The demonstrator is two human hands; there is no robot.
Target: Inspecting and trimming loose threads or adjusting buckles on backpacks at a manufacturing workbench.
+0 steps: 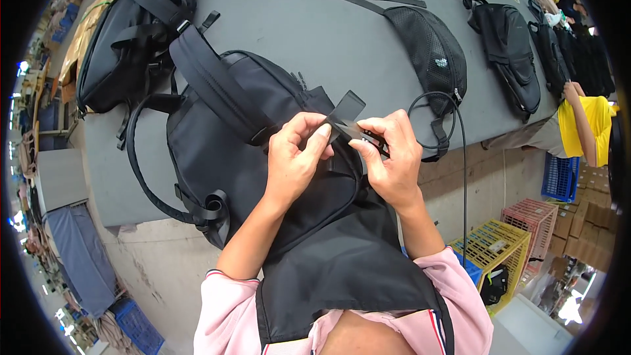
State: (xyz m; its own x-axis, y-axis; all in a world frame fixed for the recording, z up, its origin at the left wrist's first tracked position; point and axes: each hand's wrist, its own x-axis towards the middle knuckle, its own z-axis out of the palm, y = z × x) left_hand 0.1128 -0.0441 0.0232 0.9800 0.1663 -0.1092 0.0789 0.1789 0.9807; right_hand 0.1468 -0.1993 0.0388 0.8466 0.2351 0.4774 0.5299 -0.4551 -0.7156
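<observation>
A black backpack (pixel 210 125) lies at the table's near edge, against my front, with a wide padded strap (pixel 210 82) across it. Above its right side, my left hand (pixel 294 156) is closed, pinching a flat black webbing strap (pixel 348 106) between thumb and forefinger. The strap's loose end sticks up between my hands. Just to the right, my right hand (pixel 394 158) is closed on a small black plastic piece (pixel 375 142), its exact kind partly hidden by my fingers. Blur covers the spot where strap and piece meet.
On the grey table (pixel 263 13) lie another black backpack (pixel 118 59) at left, a black mesh waist bag (pixel 430 52) and a slim black bag (pixel 506 52). A black cable (pixel 465 184) hangs over the edge. Yellow crate (pixel 496 243) at right; a person in yellow (pixel 585 128) stands beyond.
</observation>
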